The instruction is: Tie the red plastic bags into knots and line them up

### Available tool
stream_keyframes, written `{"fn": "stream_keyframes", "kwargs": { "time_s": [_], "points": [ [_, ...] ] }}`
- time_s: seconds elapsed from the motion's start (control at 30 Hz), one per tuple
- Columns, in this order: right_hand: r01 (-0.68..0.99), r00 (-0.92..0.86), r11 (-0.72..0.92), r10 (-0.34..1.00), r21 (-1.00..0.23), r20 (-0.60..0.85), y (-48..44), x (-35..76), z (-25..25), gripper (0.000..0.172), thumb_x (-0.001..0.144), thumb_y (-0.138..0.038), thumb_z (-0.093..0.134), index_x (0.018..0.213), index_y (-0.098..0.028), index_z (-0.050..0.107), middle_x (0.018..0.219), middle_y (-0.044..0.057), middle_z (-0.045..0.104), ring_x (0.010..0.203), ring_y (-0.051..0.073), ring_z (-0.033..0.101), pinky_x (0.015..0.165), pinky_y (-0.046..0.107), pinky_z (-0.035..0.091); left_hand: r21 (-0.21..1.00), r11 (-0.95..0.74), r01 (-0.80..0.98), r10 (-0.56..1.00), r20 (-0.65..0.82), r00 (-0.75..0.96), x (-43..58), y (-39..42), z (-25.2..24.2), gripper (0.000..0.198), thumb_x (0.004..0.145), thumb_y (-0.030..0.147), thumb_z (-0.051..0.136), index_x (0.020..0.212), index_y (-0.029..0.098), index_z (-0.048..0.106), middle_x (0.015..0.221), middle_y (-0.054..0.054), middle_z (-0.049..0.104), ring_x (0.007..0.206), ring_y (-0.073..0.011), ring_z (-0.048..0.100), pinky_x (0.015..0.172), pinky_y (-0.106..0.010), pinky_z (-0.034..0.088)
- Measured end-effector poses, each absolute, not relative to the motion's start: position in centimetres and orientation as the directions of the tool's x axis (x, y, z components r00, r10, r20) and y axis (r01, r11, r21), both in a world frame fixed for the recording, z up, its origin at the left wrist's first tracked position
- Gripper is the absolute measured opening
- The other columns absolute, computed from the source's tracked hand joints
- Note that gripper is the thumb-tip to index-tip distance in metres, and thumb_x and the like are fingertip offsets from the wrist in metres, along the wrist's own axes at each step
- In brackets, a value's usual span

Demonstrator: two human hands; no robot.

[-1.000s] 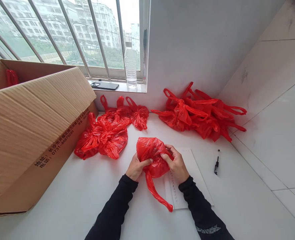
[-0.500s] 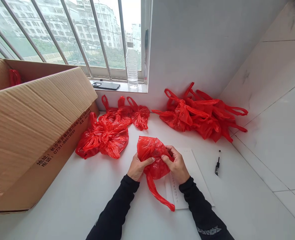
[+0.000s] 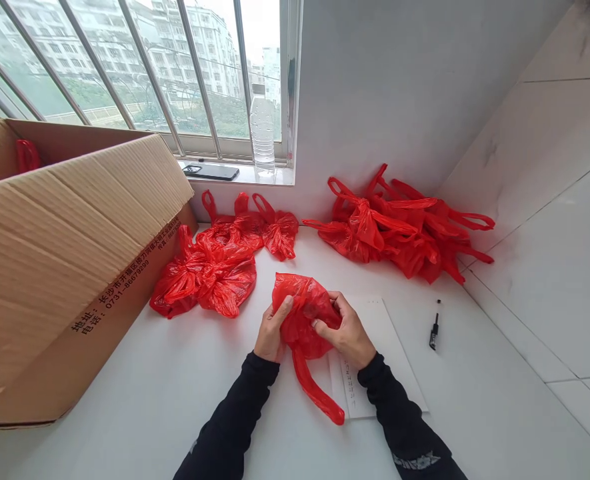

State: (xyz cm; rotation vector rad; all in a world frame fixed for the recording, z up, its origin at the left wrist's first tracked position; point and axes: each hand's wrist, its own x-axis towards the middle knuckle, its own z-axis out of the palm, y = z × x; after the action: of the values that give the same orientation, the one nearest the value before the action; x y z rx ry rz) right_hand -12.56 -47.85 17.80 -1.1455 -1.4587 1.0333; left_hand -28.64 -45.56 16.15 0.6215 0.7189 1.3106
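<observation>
A thin red plastic bag (image 3: 307, 317) is held up between both hands over the white table, its long handle hanging down towards me. On the bag's left side my left hand (image 3: 273, 328) is closed, thumb on the near face and fingers behind. My right hand (image 3: 347, 330) grips the right side, its thumb pressed on the front. Whatever the bag contains is hidden by the plastic. Below my right hand lies a white notebook (image 3: 382, 360) with a column of handwriting, partly covered by that hand and forearm.
An open cardboard box (image 3: 95, 220) stands at left. Red bags (image 3: 209, 273) lie beside it, and a heap of red bags (image 3: 399, 230) is against the wall. A black pen (image 3: 434, 332) rests at right. The windowsill holds a phone (image 3: 212, 172) and a water bottle (image 3: 263, 133).
My left thumb has lifted and moved up and left along the bag. The right thumb has slid left and slightly down. The hanging handle has shifted slightly left.
</observation>
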Motion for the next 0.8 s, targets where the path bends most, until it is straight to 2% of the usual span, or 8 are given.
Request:
{"fn": "stream_keyframes", "kwargs": {
  "time_s": [0.13, 0.27, 0.4, 0.47, 0.53, 0.63, 0.7, 0.8],
  "points": [
    [0.179, -0.114, 0.229, 0.971, -0.957, 0.212, -47.99, -12.81, 17.96, 0.033, 0.077, -0.018, 0.067, 0.108, -0.024, 0.058, 0.099, -0.001, 0.068, 0.087, 0.018, 0.064, 0.084, 0.031, 0.051, 0.707, 0.165, -0.688, 0.978, -0.209, 0.019, -28.42, -45.33, 16.21, 0.036, 0.071, 0.041, 0.084, 0.094, 0.015, 0.075, 0.084, -0.006, 0.078, 0.080, -0.0251, 0.074, 0.078, -0.035, 0.059],
    [0.184, -0.138, 0.229, 0.969, -0.956, 0.206, -48.07, -12.91, 18.04, 0.031, 0.078, -0.018, 0.067, 0.108, -0.024, 0.059, 0.096, -0.001, 0.067, 0.086, 0.019, 0.063, 0.082, 0.032, 0.051, 0.710, 0.164, -0.685, 0.981, -0.191, 0.037, -28.67, -45.34, 16.39, 0.035, 0.070, 0.040, 0.085, 0.093, 0.014, 0.075, 0.085, -0.007, 0.078, 0.077, -0.0239, 0.074, 0.076, -0.034, 0.059],
    [0.109, -0.173, 0.215, 0.965, -0.970, 0.195, -48.04, -12.82, 18.03, 0.029, 0.080, -0.018, 0.066, 0.108, -0.023, 0.061, 0.098, 0.000, 0.069, 0.088, 0.020, 0.065, 0.082, 0.032, 0.052, 0.720, 0.161, -0.675, 0.980, -0.199, 0.022, -28.90, -45.38, 16.49, 0.033, 0.070, 0.034, 0.086, 0.095, 0.015, 0.076, 0.086, -0.006, 0.079, 0.076, -0.0212, 0.073, 0.075, -0.031, 0.058],
    [0.044, -0.153, 0.202, 0.969, -0.978, 0.194, -47.96, -12.68, 18.06, 0.026, 0.082, -0.021, 0.067, 0.107, -0.023, 0.062, 0.100, 0.001, 0.070, 0.091, 0.020, 0.066, 0.085, 0.033, 0.053, 0.713, 0.174, -0.679, 0.981, -0.188, 0.054, -29.00, -45.45, 16.58, 0.033, 0.072, 0.035, 0.084, 0.097, 0.016, 0.077, 0.089, -0.007, 0.079, 0.081, -0.0225, 0.073, 0.079, -0.032, 0.058],
    [-0.033, -0.114, 0.171, 0.978, -0.985, 0.174, -47.85, -12.47, 18.11, 0.026, 0.085, -0.027, 0.068, 0.110, -0.023, 0.062, 0.104, 0.003, 0.071, 0.096, 0.022, 0.067, 0.088, 0.034, 0.053, 0.728, 0.221, -0.649, 0.974, -0.138, 0.178, -29.09, -45.59, 16.73, 0.038, 0.077, 0.040, 0.079, 0.106, 0.016, 0.076, 0.101, -0.010, 0.078, 0.094, -0.0282, 0.073, 0.088, -0.038, 0.057],
    [-0.125, -0.050, 0.134, 0.989, -0.983, 0.141, -47.73, -12.14, 18.18, 0.031, 0.087, -0.034, 0.068, 0.116, -0.024, 0.062, 0.113, 0.005, 0.071, 0.104, 0.024, 0.066, 0.094, 0.038, 0.053, 0.824, 0.254, -0.507, 0.929, -0.062, 0.365, -29.12, -45.85, 16.84, 0.049, 0.075, 0.038, 0.081, 0.119, 0.016, 0.072, 0.120, -0.014, 0.073, 0.115, -0.0362, 0.066, 0.100, -0.046, 0.051],
    [-0.180, -0.030, 0.120, 0.991, -0.976, 0.127, -47.72, -11.99, 18.21, 0.035, 0.087, -0.036, 0.068, 0.120, -0.025, 0.062, 0.118, 0.005, 0.069, 0.109, 0.025, 0.065, 0.099, 0.039, 0.051, 0.869, 0.225, -0.441, 0.927, -0.052, 0.371, -29.02, -45.94, 16.73, 0.053, 0.071, 0.032, 0.085, 0.120, 0.017, 0.072, 0.123, -0.014, 0.072, 0.118, -0.0373, 0.064, 0.103, -0.047, 0.049],
    [-0.264, -0.051, 0.075, 0.994, -0.962, 0.092, -47.83, -11.95, 18.27, 0.044, 0.088, -0.037, 0.067, 0.130, -0.027, 0.057, 0.122, 0.006, 0.068, 0.113, 0.026, 0.065, 0.101, 0.043, 0.051, 0.842, 0.195, -0.503, 0.967, -0.079, 0.243, -28.81, -45.85, 16.36, 0.049, 0.072, 0.030, 0.084, 0.117, 0.016, 0.072, 0.117, -0.014, 0.075, 0.111, -0.0341, 0.068, 0.100, -0.047, 0.051]
  ]
}}
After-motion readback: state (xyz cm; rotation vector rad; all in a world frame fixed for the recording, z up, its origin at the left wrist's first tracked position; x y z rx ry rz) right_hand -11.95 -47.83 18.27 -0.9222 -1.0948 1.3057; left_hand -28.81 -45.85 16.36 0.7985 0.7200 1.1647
